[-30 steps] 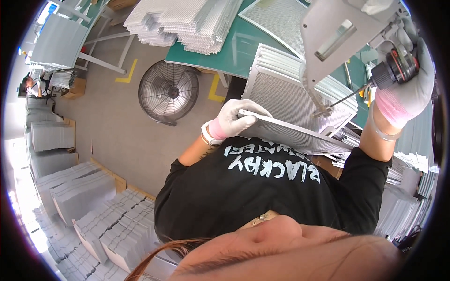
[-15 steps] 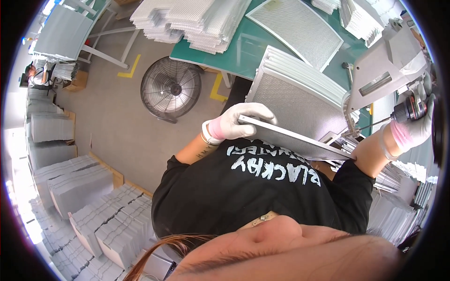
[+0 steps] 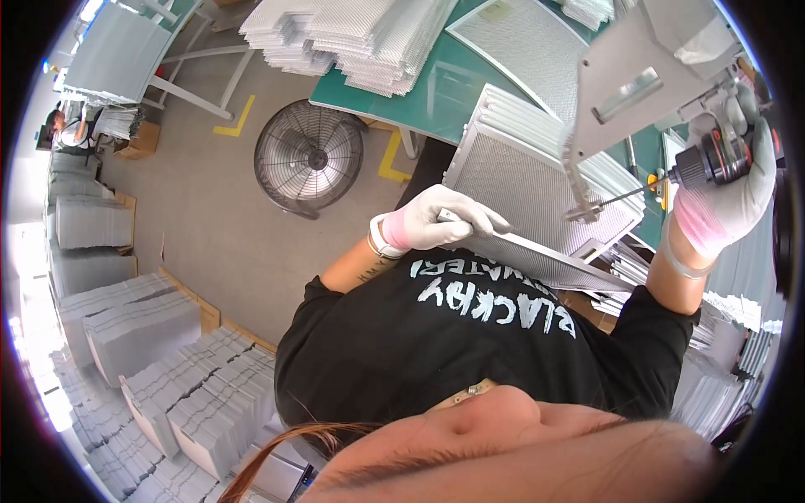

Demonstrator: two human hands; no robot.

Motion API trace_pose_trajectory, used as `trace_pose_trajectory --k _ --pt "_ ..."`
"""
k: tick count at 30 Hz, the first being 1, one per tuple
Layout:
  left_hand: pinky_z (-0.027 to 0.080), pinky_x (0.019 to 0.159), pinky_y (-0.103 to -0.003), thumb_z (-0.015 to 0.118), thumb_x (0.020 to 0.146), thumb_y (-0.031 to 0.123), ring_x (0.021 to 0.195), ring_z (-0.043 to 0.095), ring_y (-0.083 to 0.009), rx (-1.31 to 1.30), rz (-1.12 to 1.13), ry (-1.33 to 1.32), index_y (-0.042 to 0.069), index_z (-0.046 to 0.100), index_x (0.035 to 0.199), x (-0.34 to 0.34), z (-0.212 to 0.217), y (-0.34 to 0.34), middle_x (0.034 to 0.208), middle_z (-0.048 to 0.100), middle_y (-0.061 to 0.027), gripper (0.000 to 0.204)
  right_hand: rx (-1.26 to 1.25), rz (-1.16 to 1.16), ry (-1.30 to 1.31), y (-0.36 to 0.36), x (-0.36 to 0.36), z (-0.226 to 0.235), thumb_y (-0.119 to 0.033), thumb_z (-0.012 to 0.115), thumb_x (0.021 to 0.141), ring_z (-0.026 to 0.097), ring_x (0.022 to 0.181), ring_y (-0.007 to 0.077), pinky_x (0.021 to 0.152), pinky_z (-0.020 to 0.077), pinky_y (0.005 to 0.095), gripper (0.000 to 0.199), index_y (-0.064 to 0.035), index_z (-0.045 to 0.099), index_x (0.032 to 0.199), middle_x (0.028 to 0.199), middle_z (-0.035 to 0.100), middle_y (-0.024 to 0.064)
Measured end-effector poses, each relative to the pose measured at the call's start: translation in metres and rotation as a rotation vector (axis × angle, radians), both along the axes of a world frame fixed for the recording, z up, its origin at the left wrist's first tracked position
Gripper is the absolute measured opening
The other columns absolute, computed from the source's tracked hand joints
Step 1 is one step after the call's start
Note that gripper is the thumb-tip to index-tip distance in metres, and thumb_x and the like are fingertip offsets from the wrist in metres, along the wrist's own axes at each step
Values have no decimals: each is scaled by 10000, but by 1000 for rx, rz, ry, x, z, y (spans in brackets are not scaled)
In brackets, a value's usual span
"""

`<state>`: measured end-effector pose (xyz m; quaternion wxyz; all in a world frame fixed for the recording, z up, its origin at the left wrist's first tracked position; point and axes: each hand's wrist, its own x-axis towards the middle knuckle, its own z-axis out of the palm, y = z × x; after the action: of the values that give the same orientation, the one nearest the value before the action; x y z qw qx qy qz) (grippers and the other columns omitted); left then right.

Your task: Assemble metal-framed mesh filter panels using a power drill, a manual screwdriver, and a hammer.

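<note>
Left hand: the gloved left hand (image 3: 436, 225) has its fingers (image 3: 482, 221) clamped on the near edge of a flat mesh panel (image 3: 545, 261), held level in front of the chest.
Right hand: the gloved right hand (image 3: 728, 201) has its fingers wrapped tight round a power drill (image 3: 713, 159). Its thin bit points left, toward the foot of a grey metal bracket (image 3: 625, 84).
What changed: half a second ago the drill was lower and further right, and the bracket sat off to the side. Now the drill has come up and the bit tip is right by the bracket's lower end. The left hand has kept its hold on the panel.
What it means: the drill looks lined up with its spot, so the drilling part seems close.
Where the panel is: just above a stack of like panels (image 3: 524, 159) on the green counter (image 3: 436, 84), near the drill bit but not touching it, as far as I can tell.
Around: a round floor fan (image 3: 308, 158) stands on the floor; more grey stacks (image 3: 168, 394) sit at the left.
</note>
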<state>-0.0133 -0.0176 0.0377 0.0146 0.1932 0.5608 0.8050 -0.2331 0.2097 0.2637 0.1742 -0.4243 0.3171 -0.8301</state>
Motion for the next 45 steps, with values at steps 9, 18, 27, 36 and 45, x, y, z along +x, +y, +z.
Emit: trace_pose_trajectory --k 9,18,27,36,45 --pt "522 968 -444 638 925 313 1074 687 -366 105 166 69 -21 724 959 8 -11 -11 1142 693 -277 347 -16 -76 -101 56 -28 -11 -145 573 958 518 685 126 655 481 277 480 99 428 1345 831 519 39" --pt "519 964 -421 765 858 281 1119 661 -328 90 121 71 33 689 1128 -2 -14 -5 1216 662 -244 375 -52 -357 -70 54 -12 -11 -125 614 930 609 728 140 680 496 275 339 126 560 1151 1016 664 186" --pt "517 926 -357 717 885 244 1062 667 -238 101 224 60 -2 677 1170 -1 -10 3 1225 667 -202 378 -8 -347 -31 69 -36 -28 -71 594 938 548 861 152 755 503 285 454 112 379 1294 1151 545 186" --pt "523 882 -314 672 869 87 1035 683 -213 48 97 141 14 723 1067 -2 -8 7 1206 688 -228 217 71 -119 -18 10 1 -6 -57 504 986 544 874 126 756 470 272 246 74 504 1194 1017 569 105" --pt "513 961 -367 623 910 58 1091 675 -235 -3 183 177 -36 692 1093 -5 1 20 1167 713 -185 217 114 -195 61 -65 59 -4 -88 409 1012 631 998 195 890 533 323 358 117 514 1286 1069 630 137"
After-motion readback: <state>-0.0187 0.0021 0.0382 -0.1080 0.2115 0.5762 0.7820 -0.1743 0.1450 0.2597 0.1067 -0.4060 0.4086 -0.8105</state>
